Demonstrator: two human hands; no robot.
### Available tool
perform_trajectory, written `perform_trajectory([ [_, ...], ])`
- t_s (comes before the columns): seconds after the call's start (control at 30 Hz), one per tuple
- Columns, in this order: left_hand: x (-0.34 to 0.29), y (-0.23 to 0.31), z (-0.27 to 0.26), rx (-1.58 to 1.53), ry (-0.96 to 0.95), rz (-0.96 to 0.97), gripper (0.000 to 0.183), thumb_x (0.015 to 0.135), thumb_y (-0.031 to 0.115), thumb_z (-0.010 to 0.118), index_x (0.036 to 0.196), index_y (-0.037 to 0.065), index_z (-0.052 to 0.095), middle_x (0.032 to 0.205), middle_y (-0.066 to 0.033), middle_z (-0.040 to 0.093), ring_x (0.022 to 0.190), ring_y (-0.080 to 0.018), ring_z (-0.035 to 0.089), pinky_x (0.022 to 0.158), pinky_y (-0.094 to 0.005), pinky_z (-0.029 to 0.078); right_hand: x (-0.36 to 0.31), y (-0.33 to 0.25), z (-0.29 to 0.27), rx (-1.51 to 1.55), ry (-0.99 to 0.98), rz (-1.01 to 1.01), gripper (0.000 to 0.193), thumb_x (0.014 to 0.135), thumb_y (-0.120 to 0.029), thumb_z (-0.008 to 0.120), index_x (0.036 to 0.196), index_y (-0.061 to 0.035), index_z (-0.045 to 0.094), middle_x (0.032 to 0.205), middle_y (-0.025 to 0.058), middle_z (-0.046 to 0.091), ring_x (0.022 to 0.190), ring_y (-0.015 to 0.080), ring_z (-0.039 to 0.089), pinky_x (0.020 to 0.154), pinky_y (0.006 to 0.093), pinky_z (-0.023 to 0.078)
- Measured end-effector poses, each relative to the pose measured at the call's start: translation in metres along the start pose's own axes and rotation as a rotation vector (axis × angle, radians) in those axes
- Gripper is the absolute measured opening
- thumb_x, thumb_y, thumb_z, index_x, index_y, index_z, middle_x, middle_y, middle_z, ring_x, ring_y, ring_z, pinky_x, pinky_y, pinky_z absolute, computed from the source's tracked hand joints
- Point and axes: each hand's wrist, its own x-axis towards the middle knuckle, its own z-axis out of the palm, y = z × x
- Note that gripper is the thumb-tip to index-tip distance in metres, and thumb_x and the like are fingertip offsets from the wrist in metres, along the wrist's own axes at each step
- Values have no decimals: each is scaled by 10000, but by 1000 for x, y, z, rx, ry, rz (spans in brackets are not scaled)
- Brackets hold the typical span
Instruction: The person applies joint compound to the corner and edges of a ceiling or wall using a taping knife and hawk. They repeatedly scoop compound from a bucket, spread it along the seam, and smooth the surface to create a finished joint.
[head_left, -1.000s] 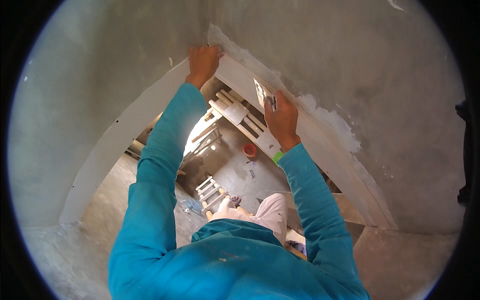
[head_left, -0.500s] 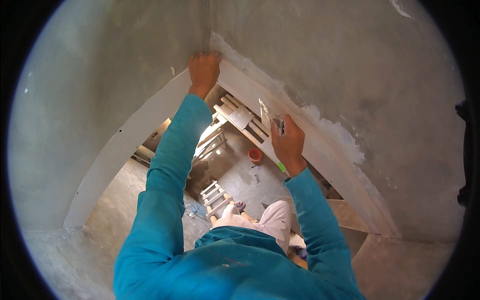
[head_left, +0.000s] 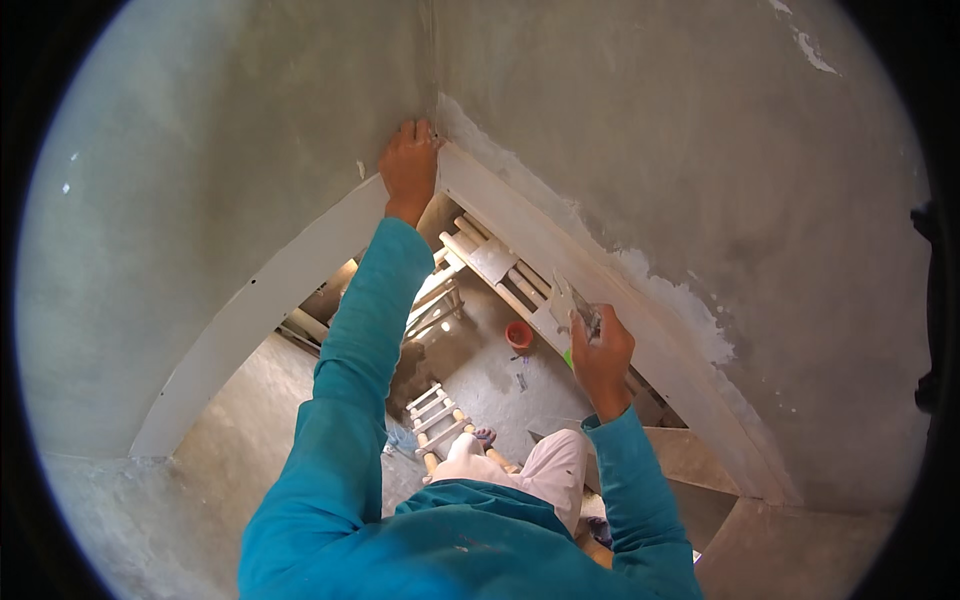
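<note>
The right hand clasped a scraper, blade toward 11 o'clock, with a white strip at 1 o'clock; the left hand's grip couldn't be told

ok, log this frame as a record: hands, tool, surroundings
left hand: at the corner of the pale strip; grip unclear
right hand: holding a flat scraper
right wall: grey, ragged white patch along the strip
floor: red bucket
ladder: below, left of the bucket in view
</note>
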Motion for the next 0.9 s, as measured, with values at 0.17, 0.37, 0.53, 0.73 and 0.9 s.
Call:
perform_trajectory([
  [0.17, -2, 1, 7, 26, 84, 24, 259, 798, 299, 758, 959, 143, 626, 905, -21, 610, 831, -227, 657, 682, -365, 539, -13, 9, -12, -10, 0, 61, 147, 853, -105, 729, 904, -12, 626, 676, 139, 631, 551, 228, 593, 546, 335, 475],
  [0.37, 1, 2, 6, 21, 72, 2, 170, 838, 190, 706, 981, 130, 636, 945, -34, 623, 866, -238, 655, 700, -362, 540, -28, 17, -20, -55, 24, 113, 155, 850, -110, 728, 915, -8, 631, 686, 136, 639, 559, 213, 597, 547, 339, 476],
  [0.53, -33, 21, -5, -230, 148, -173, 334, 832, 50, 614, 1166, 58, 616, 1182, -147, 604, 1100, -344, 580, 957, -436, 471, -44, 14, -22, -39, 64, 145, 185, 847, -114, 728, 957, 6, 640, 750, 155, 673, 600, 221, 630, 578, 339, 499],
  [0.73, -86, 57, 17, -641, -118, -342, 684, 774, -33, 504, 1450, -3, 407, 1422, -232, 411, 1326, -418, 372, 1134, -507, 297, -61, 6, -17, -44, 37, 186, 228, 850, -124, 730, 990, 28, 634, 806, 173, 689, 661, 223, 657, 628, 341, 523],
  [0.9, -82, 62, 40, -707, -190, -377, 805, 768, -57, 482, 1536, 15, 256, 1494, -253, 280, 1358, -454, 296, 1146, -512, 266, -70, 5, -22, -35, 18, 179, 233, 847, -128, 735, 984, 32, 635, 810, 181, 683, 669, 244, 652, 628, 346, 518],
])
